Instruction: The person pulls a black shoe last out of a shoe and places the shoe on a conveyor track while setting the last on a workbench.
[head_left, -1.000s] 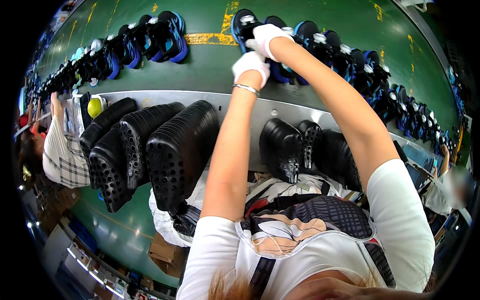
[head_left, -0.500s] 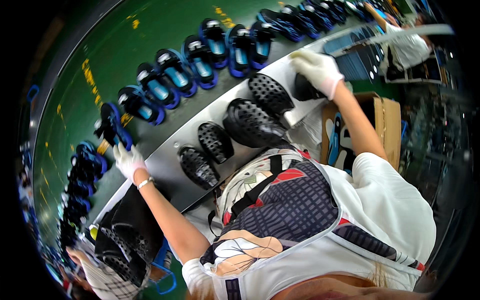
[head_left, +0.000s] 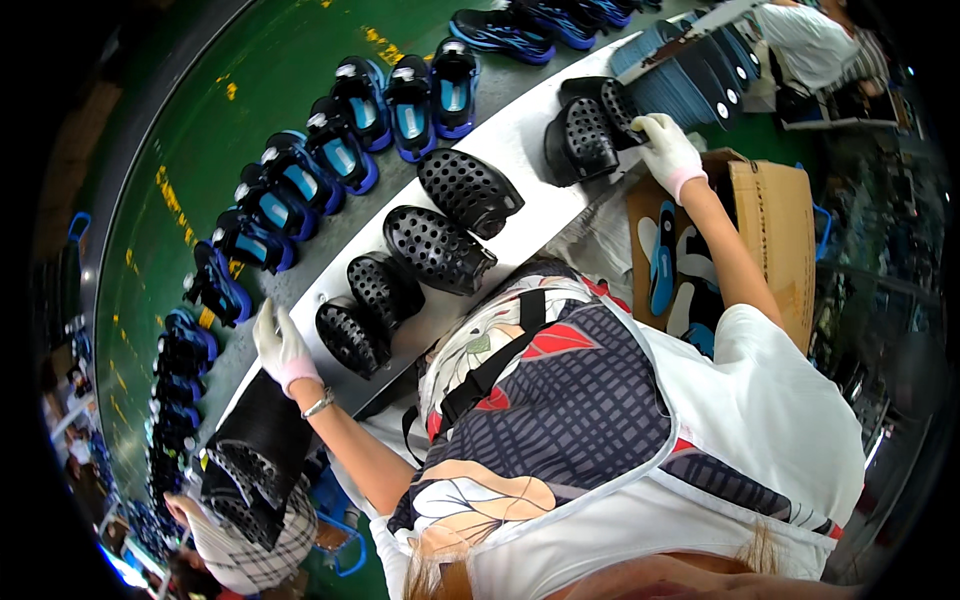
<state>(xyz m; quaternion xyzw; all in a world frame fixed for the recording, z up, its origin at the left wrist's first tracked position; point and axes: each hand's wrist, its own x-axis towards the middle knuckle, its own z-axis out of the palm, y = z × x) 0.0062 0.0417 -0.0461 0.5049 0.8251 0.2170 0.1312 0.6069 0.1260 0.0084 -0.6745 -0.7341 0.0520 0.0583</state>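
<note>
My right hand (head_left: 670, 152), in a white glove, has its fingers closed at the end of a black perforated plastic shoe insert (head_left: 621, 104). That insert lies against another perforated insert (head_left: 584, 138) at the far right of the metal ledge. My left hand (head_left: 284, 346), also gloved, holds nothing; its fingers are stretched and apart over the ledge's left part, near a black-and-blue sneaker (head_left: 219, 283). Between my hands stand several more inserts: two larger ones, the farther (head_left: 468, 188) and nearer (head_left: 438, 248), and two smaller ones, one (head_left: 384, 290) beside the other (head_left: 350, 337).
Beyond the ledge (head_left: 535, 115), a curved row of black-and-blue sneakers (head_left: 340, 160) stands on a green line. Blue-grey soles (head_left: 690, 75) are stacked at the far right. A cardboard box (head_left: 770, 250) holds insoles. Black perforated pieces (head_left: 250, 460) hang at the lower left; people sit nearby.
My right hand has shifted from above the far-right inserts to their right end, uncovering them. My left hand stays open near the ledge's left part. The whole view has shifted somewhat.
</note>
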